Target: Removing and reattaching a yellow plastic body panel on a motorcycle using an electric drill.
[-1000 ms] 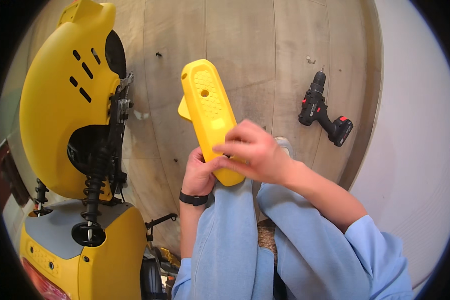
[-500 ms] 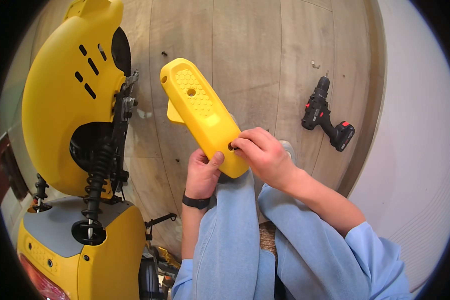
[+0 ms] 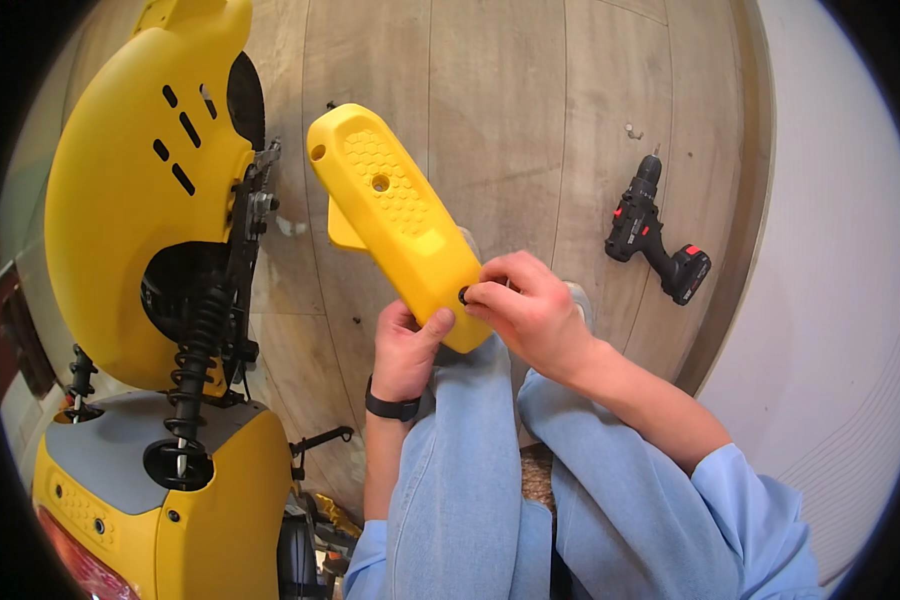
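An elongated yellow plastic part [image 3: 390, 220] with honeycomb texture and holes lies at a slant above my jeans-clad legs. My left hand [image 3: 408, 350] grips its lower end, thumb over the near edge, fingers partly hidden beneath. My right hand [image 3: 525, 310] pinches a small black piece [image 3: 464, 295] at the hole near that lower end; whether it is a screw or a plug I cannot tell.
A yellow scooter body [image 3: 210, 490] with a raised fender [image 3: 120, 230] and black springs [image 3: 190, 380] fills the left. A black cordless drill [image 3: 640, 225] lies on the wooden floor [image 3: 490, 90] to the right, near small hardware [image 3: 632, 131]. A white surface [image 3: 820, 300] borders the right side.
The yellow part has tilted further, its far end moving left. My right fingers have come from moving over it to a pinch at the lower hole.
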The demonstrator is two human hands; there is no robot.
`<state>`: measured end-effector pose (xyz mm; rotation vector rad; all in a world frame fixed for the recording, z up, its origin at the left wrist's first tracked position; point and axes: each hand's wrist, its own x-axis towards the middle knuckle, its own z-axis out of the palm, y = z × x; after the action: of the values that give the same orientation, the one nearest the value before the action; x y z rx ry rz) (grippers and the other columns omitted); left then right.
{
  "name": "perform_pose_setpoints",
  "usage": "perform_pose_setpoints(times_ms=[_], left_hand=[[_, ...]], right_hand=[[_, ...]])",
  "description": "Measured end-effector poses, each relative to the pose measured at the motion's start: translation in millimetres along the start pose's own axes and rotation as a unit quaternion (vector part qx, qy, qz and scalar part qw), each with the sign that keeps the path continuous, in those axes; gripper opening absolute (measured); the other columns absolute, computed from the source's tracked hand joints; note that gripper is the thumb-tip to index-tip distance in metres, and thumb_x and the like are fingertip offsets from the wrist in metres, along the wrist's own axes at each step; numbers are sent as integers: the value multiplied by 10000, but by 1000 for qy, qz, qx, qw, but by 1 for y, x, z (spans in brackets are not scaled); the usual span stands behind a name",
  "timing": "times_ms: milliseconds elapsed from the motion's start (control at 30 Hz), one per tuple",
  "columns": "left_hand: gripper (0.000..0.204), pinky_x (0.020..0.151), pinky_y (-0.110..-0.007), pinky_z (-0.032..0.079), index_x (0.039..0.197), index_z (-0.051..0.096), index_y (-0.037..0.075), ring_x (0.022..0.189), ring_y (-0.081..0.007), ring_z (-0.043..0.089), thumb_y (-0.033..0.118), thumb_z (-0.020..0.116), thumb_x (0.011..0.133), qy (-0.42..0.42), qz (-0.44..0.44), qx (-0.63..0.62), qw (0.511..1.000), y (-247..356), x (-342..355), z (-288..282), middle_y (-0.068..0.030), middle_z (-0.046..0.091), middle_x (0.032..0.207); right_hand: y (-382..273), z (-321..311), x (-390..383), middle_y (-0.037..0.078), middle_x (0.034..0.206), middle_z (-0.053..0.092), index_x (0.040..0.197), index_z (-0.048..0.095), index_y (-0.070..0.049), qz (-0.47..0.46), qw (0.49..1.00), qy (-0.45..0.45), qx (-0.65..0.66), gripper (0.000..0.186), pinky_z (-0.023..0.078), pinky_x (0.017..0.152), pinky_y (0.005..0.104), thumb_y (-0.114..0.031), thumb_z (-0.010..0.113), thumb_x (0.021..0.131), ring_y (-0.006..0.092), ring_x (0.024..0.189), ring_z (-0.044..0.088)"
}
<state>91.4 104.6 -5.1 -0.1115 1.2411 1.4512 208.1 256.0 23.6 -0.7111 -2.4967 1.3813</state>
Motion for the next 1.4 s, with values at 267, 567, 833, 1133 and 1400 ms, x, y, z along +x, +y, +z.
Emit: perform_pose_setpoints(times_ms=[267,567,833,1133,1400], left_hand=[[362,1000,-386,489,1260,575,-5,1133,-227,625,117,680,936,3,-8,-118,993,-6,-13,-21,-104,644,1233],[547,981,-414,516,1302,546,-6,1104,-273,651,147,686,796,45,24,-101,994,-1,-51,-79,-141,654,1210],[419,908,-355,538,1131,668,14,1003,-217,685,104,752,730,-3,25,-69,997,2,-54,-108,-91,709,1102],[287,731,-260,512,977,706,-23,822,-110,656,90,750,717,-77,-20,147,986,23,-62,-114,-33,718,902],[211,629,-252,473,904,685,-32,698,-80,599,33,691,703,-136,-53,235,961,47,-61,-88,-15,676,779]], right_hand=[[2,10,4,84,876,629,898,694,-29,11,995,-10,101,148,531,731,359,-43,753,763,259,841,625],[74,64,63,110,883,633,914,678,-40,94,995,-14,39,96,536,752,393,-79,665,826,280,881,631],[122,94,91,100,934,630,900,646,-73,-62,983,-80,-155,81,542,763,392,-89,632,822,298,908,621],[-18,10,92,99,846,668,940,698,-52,-46,990,98,87,165,541,658,362,-20,731,782,273,782,650],[-21,-1,103,98,838,665,896,698,-33,25,998,-16,49,146,541,721,366,-24,710,751,282,785,648]])
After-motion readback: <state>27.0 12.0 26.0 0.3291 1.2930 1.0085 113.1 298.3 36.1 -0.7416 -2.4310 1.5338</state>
